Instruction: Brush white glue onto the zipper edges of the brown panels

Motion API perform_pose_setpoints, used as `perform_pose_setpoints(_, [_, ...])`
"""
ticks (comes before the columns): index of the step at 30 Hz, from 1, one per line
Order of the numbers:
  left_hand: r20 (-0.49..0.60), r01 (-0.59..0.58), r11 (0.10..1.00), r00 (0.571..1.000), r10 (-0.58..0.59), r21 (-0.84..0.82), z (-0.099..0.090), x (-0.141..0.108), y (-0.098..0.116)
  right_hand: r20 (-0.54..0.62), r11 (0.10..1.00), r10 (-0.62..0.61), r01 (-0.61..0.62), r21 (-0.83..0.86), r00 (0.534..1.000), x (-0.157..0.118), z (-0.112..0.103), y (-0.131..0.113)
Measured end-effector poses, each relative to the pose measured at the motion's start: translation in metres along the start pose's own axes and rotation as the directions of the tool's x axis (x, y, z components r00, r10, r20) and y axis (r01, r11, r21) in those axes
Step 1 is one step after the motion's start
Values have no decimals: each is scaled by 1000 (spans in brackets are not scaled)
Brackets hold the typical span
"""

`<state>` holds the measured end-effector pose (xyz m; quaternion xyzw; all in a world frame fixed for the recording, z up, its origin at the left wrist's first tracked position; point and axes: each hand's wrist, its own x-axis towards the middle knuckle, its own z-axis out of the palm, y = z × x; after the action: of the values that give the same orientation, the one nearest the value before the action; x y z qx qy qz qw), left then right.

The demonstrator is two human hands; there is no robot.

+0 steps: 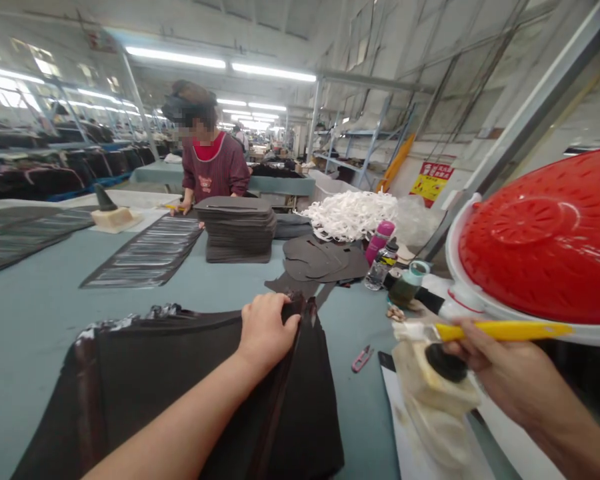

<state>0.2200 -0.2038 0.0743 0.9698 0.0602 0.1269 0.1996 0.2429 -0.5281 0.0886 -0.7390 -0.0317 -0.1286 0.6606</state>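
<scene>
My left hand (267, 328) is closed on the far edge of a black sheet (180, 380), its thumb lying along a fold. Shiny, wet-looking smears run along the sheet's far left edge. More black material shows under the fold on the right. In my right hand (505, 367) is a brush (510, 330) with a yellow handle, held level. Its pale bristles point left, above a stained cream plastic container (430, 407) with a black round part on top. Whether the bristles touch the container I cannot tell. Small pink thread snips (363, 359) lie between my hands.
Across the table (40, 320), a person (215, 163) handles dark striped panels (147, 250). Nearby stand a stack of dark pieces (237, 233), a pile of white strips (350, 213), a pink bottle (380, 241) and a clear bottle (381, 265). A large red basin (545, 233) looms at right.
</scene>
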Motion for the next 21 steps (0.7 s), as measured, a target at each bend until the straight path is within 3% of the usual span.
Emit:
perform_pose_setpoints(2, [-27,-14,1000,1000,14,12,2,0,1,109,974,51,-73,212,993,24,43,-5])
perform_pose_setpoints(4, [-48,-20,1000,999,20,13,5,0,2,259,951,34,-111,290,965,39,83,-10])
perform_pose_setpoints(8, [-63,-17,1000,998,18,11,8,0,4,504,973,-60,-62,222,862,51,136,-13])
perform_pose_setpoints(11, [-79,-13,1000,997,14,22,9,-1,6,592,994,-95,39,107,801,58,152,-9])
perform_pose_setpoints(16, [-80,-5,1000,997,6,15,6,-3,10,502,987,-160,136,84,850,69,154,-6])
perform_pose_setpoints(21, [-102,-20,1000,995,20,1,6,-5,11,543,982,-189,174,79,818,64,149,-7])
